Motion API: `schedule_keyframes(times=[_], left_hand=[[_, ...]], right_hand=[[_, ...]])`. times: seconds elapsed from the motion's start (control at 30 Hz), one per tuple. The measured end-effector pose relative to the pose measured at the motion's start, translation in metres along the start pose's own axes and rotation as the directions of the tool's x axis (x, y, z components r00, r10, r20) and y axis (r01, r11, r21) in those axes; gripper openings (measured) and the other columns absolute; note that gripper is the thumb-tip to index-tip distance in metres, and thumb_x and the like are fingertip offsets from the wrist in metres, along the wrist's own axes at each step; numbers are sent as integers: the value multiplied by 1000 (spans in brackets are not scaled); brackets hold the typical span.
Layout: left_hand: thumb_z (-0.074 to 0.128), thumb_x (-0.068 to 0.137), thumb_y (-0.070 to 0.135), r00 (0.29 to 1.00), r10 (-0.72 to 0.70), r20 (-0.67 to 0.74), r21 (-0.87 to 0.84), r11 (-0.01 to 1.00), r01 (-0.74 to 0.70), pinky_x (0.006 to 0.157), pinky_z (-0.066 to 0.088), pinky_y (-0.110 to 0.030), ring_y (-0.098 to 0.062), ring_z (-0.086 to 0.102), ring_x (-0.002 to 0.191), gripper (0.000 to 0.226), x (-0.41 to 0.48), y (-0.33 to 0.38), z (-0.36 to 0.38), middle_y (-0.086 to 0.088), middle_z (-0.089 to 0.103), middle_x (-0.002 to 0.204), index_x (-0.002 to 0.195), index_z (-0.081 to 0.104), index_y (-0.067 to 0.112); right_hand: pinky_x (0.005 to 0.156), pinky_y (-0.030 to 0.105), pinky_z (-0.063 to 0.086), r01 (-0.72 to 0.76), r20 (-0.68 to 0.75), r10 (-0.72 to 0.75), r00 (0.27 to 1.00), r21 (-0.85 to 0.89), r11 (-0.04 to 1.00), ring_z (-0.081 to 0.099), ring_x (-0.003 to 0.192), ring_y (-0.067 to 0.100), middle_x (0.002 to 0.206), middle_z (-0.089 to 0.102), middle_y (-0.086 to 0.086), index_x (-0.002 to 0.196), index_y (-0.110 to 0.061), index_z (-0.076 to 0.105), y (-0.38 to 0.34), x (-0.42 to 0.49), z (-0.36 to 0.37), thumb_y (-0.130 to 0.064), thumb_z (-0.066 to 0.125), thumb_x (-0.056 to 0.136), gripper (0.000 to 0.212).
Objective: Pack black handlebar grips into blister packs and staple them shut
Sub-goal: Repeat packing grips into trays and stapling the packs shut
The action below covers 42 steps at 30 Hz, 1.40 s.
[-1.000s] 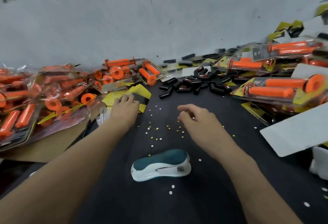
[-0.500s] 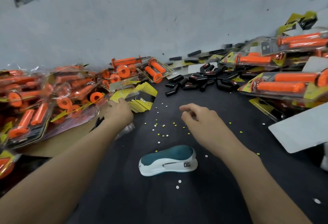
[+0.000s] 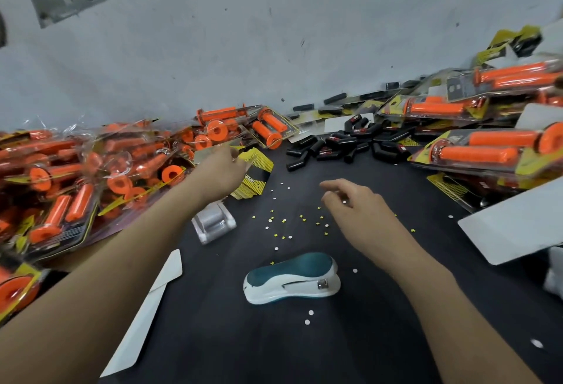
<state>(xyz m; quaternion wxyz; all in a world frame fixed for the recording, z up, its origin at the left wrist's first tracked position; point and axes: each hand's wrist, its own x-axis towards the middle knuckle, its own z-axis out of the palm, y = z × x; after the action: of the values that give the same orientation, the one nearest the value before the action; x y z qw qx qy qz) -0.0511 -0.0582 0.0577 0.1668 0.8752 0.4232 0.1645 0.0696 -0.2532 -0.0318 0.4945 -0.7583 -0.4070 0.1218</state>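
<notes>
One teal-and-white stapler (image 3: pixel 292 277) on the black table mat (image 3: pixel 304 347). Beyond it lies a heap of black grips (image 3: pixel 350 143), twenty-odd and loose; their labels are unreadable. Left of the stapler sit one clear blister (image 3: pixel 213 222) and a stack of yellow cards (image 3: pixel 254 175). Orange packs (image 3: pixel 76 176) are piled far left, too many to count. Grey scuffed wall (image 3: pixel 274 48) behind. Hands apart: left hand (image 3: pixel 217 170) at the cards, grip unclear; right hand (image 3: pixel 353 204) loosely curled, holding nothing.

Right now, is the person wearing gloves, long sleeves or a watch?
No. The left hand and the right hand are bare, with no gloves. The left forearm and the right forearm are uncovered as far as the picture reaches, so no sleeves show. I see no watch or bracelet on either wrist.
</notes>
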Motion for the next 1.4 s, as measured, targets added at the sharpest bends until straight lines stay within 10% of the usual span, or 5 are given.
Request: schedule_keyframes(times=[0.13, 0.3, 0.7, 1.07, 1.4], left_hand=[[44, 95, 13, 968, 75, 237, -853, 493, 171, 65, 53, -27, -18, 62, 81, 24, -38, 51, 19, -6, 60, 96, 113, 59, 14], [41, 89, 2, 906, 251, 342, -933, 201, 297, 99, 49, -40, -23, 61, 106, 33, -64, 74, 68, -11, 65, 114, 110, 64, 14], [47, 98, 16, 988, 36, 153, -96, 995, -21, 105, 40, -36, -33, 53, 122, 43, 68, 36, 129, -19, 52, 138, 140, 46, 7], [47, 99, 24, 999, -3, 46, 227, 974, -7, 100, 45, -46, -38, 51, 123, 38, 138, 27, 155, -18, 52, 134, 135, 47, 10], [38, 102, 19, 993, 69, 96, -789, 614, 33, 45, 43, -23, -13, 54, 52, 28, -1, 85, 86, -1, 61, 66, 93, 65, 16]], right_hand=[[78, 32, 58, -128, 20, 131, 991, 405, 905, 68, 88, 5, 108, 66, -16, 131, -31, 57, -1, 5, -1, -45, 49, 99, 36], [74, 41, 62, -114, -59, 149, 987, 395, 912, 72, 81, 15, 95, 72, -5, 128, -31, 60, 8, 3, -13, -21, 53, 101, 29], [92, 28, 45, -25, 133, 87, 987, -412, 911, 56, 120, 14, 126, 64, -11, 119, -40, 69, 47, -1, -62, -2, 42, 93, 54], [97, 32, 45, 21, 97, 8, 995, -298, 954, 55, 114, 9, 119, 63, -15, 128, -38, 60, 63, 8, -82, -35, 44, 104, 30], [87, 25, 46, 55, -151, -51, 987, 19, 998, 55, 103, -4, 123, 55, -18, 141, -37, 47, 45, 3, -71, -44, 49, 101, 41]])
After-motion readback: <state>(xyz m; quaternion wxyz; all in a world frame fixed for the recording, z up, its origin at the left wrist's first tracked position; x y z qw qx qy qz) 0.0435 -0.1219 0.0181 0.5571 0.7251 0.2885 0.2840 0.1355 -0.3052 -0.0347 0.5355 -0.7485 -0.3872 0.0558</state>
